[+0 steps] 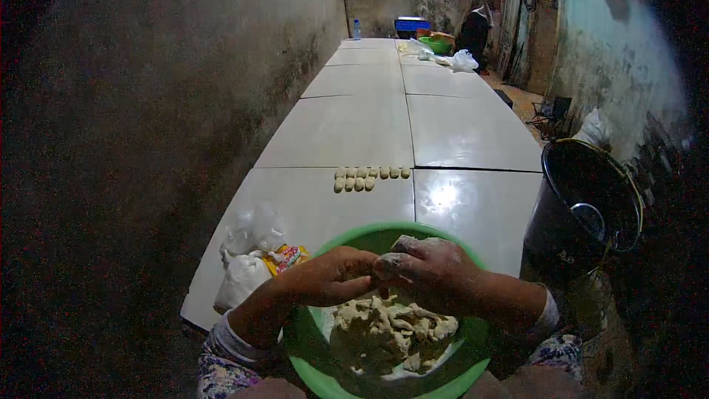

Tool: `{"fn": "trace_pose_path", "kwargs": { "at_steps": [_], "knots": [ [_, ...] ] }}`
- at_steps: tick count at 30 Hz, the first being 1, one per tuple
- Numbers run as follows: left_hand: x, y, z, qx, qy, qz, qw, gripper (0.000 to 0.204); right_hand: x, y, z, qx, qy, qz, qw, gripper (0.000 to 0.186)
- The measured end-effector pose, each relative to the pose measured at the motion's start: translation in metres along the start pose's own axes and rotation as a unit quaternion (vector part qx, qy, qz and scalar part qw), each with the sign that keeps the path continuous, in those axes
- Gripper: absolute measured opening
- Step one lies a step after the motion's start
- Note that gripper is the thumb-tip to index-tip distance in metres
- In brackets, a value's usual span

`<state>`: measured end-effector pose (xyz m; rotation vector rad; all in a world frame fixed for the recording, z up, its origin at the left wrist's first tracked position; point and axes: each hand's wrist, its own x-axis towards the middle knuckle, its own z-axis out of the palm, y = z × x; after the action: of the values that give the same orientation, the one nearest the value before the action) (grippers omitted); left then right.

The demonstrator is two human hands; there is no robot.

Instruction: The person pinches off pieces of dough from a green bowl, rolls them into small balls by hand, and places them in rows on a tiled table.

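My two hands meet over a large green basin (336, 240) that stands close in front of me. Torn, lumpy dough (413, 325) and loose white flour lie in it. My right hand (432, 270) is dusted with flour and closed, with a pale piece of dough (403, 242) showing at its thumb and finger. The fingers of my left hand (336, 273) bend in against the right fingertips; what is between them is hidden. Farther up the white table, several small dough pieces (360, 179) sit in two short rows.
A clear plastic bag of white powder (244, 281) and a yellow-red packet (284, 257) lie left of the basin on the white table (340, 133). A tall black bucket (591, 199) stands at the right. Far back are a green bowl (437, 46), a blue crate (410, 26) and a person (474, 33).
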<state>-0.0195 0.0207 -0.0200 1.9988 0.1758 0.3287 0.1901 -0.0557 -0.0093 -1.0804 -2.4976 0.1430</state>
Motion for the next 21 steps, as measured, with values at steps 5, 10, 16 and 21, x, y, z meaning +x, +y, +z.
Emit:
{"fn": "trace_pose_path", "kwargs": {
  "at_steps": [5,10,16,21],
  "knots": [
    [0.001,-0.007,-0.001,0.009,-0.024,0.021,0.999,0.019,0.0,-0.001,0.0,0.005,0.008,0.019,1.0,0.029],
    [0.003,-0.011,-0.001,0.084,-0.023,0.028,0.996,0.016,0.001,-0.004,-0.005,0.005,-0.013,0.043,0.999,0.03],
    [0.002,-0.011,0.0,0.114,0.002,0.009,0.993,0.015,-0.004,-0.002,-0.004,-0.015,0.046,0.013,0.999,0.029],
    [0.001,-0.016,-0.001,0.149,0.016,0.021,0.988,0.014,-0.002,-0.005,-0.005,0.007,-0.052,0.041,0.998,0.029]
  ]
}}
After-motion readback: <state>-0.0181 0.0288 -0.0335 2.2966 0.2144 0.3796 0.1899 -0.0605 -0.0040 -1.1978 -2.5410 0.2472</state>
